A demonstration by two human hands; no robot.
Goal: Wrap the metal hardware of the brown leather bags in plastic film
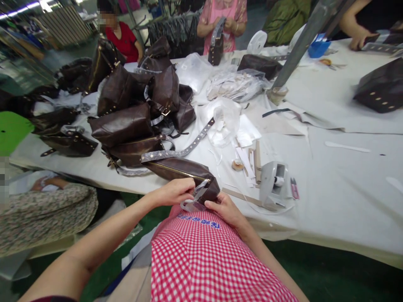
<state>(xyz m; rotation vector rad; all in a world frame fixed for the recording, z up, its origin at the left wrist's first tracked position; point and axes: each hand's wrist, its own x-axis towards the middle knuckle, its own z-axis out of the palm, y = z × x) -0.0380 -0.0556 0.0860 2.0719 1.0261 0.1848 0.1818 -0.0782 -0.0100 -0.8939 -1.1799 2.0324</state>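
Observation:
A dark brown leather handbag (179,168) lies at the table's front edge, its gold zipper along the top and its near end against my apron. My left hand (176,192) is closed in a pinch at that end, on a clear plastic wrapping (199,193) that loops down from the bag. Under the bag's right corner, my right hand (227,208) grips it, the thumb on the near side. A studded strap (185,152) in clear plastic runs across the bag's far side. The undersides of both hands are partly hidden.
Brown handbags (122,126) are piled at left. A tape dispenser (273,184) and pink-handled snips (294,188) lie at right. A metal post (302,46) rises from the table. Co-workers sit or stand around; one across the table holds a bag (216,49).

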